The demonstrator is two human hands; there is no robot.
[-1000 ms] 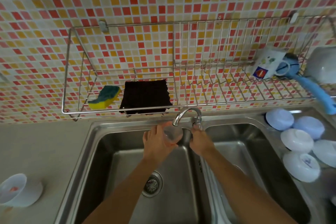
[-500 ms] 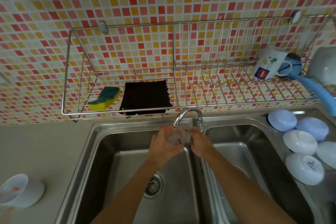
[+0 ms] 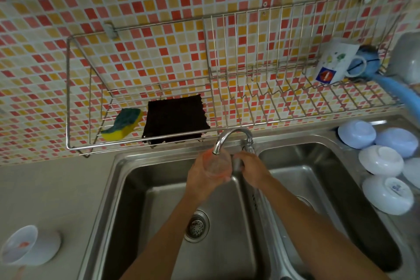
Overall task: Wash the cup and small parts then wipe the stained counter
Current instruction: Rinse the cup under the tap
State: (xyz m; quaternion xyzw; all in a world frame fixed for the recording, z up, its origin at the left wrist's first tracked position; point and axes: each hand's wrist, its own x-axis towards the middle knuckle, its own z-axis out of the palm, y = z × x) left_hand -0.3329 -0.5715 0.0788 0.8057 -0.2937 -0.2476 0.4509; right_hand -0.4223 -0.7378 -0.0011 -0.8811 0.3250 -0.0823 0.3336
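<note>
Clear cup [image 3: 216, 162] under faucet [image 3: 231, 137]

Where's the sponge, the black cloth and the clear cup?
sponge [image 3: 122, 124], head view, on its green top face.
black cloth [image 3: 175, 118], head view, at its middle.
clear cup [image 3: 216, 163], head view, on its see-through wall.

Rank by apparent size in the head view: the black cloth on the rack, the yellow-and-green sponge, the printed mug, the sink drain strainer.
1. black cloth, clearly largest.
2. printed mug and yellow-and-green sponge: they look about alike, so I won't rank them.
3. sink drain strainer, smallest, though it lies at a different depth.
</note>
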